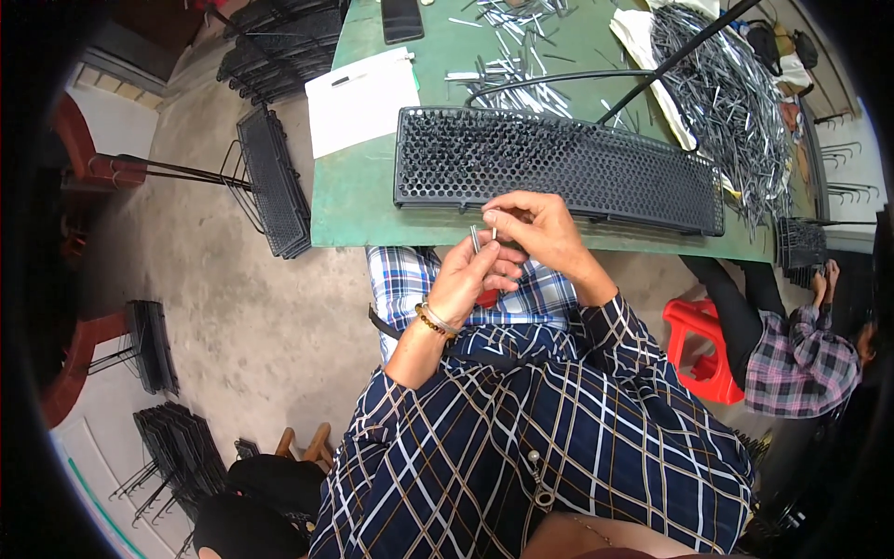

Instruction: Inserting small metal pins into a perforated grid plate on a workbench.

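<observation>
My left hand [454, 287] is closed on several thin metal rods [474, 239], whose ends stick up past the thumb and fingers. Close beside it, my right hand [549, 235] has thumb and forefinger pinched together at a short metal rod [494, 234] just above the left fingers. Both hands are in front of the table edge, above my lap. Right beyond them a long black perforated rack [559, 168] lies across the green table [358, 200], with a black wire handle [559, 74] rising behind it. Whether rods sit in its holes I cannot tell.
Loose metal rods [521, 88] lie scattered behind the rack. A white sack [638, 42] heaped with rods stands at the right. White paper [358, 116], a pen [346, 80] and a phone [402, 20] lie far left. Another person [801, 363] works at right by a red stool [698, 349].
</observation>
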Demonstrator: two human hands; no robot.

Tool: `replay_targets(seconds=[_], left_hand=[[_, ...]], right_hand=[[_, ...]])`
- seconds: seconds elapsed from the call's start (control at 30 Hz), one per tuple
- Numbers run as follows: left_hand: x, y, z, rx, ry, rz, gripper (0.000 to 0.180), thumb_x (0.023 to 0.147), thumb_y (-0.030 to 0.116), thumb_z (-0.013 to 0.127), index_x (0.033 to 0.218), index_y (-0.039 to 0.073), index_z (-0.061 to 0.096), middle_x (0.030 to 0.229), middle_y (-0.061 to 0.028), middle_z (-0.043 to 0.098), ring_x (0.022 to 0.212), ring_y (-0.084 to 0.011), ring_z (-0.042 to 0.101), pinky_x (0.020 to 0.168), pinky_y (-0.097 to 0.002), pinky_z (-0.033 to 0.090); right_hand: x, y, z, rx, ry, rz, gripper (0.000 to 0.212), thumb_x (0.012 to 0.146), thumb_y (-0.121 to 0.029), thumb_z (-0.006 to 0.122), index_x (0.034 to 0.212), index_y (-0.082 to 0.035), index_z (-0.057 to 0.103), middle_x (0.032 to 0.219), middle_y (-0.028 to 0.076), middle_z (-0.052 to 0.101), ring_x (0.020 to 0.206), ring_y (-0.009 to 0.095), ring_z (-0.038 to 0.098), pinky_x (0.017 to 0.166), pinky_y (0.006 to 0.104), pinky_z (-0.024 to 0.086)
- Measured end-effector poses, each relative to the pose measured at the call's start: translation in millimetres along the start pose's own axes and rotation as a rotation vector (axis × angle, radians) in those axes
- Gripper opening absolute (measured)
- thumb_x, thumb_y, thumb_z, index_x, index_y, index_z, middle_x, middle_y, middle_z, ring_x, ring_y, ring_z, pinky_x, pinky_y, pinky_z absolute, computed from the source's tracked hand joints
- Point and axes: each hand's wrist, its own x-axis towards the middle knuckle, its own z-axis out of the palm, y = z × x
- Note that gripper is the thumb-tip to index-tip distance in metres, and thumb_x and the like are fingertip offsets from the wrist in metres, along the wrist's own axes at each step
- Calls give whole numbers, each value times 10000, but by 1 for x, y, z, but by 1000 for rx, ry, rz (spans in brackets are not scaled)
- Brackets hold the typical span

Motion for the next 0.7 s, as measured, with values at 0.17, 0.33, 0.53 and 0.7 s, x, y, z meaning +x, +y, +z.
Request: replay_targets(seconds=[0.17, 0.33, 0.53, 0.7], left_hand=[[5, -3, 3, -29, 61, -47, 350, 944, 103, 415, 1245, -62, 344, 1025, -177, 571, 867, -205, 607, 740, -309, 542], [5, -4, 5, -82, 57, -65, 377, 887, 17, 432, 1249, -61, 360, 1107, -187, 529, 986, -234, 571, 827, -348, 507], [0, -6, -2, -137, 25, -52, 312, 906, 47, 457, 1203, -46, 434, 1097, -157, 542, 986, -231, 576, 847, -340, 500], [-1, -4, -3, -172, 37, -41, 294, 919, 67, 461, 1199, -21, 446, 1093, -156, 557, 1012, -237, 576, 869, -351, 496]], right_hand=[[18, -18, -9, -172, 312, -251, 150, 835, -90, 642, 947, 7, 668, 850, 60, 663, 762, 92, 602, 656, 221, 475], [45, -8, -4, -238, 419, -470, 152, 811, -122, 656, 922, -19, 675, 830, 76, 659, 656, 135, 604, 555, 257, 466], [52, 9, -3, -606, 394, -689, 131, 771, -137, 671, 860, -41, 667, 875, 75, 626, 816, 263, 575, 740, 364, 456], [48, 9, -3, -799, 344, -704, 148, 771, -137, 667, 882, -39, 663, 954, 64, 596, 858, 242, 555, 758, 363, 427]])
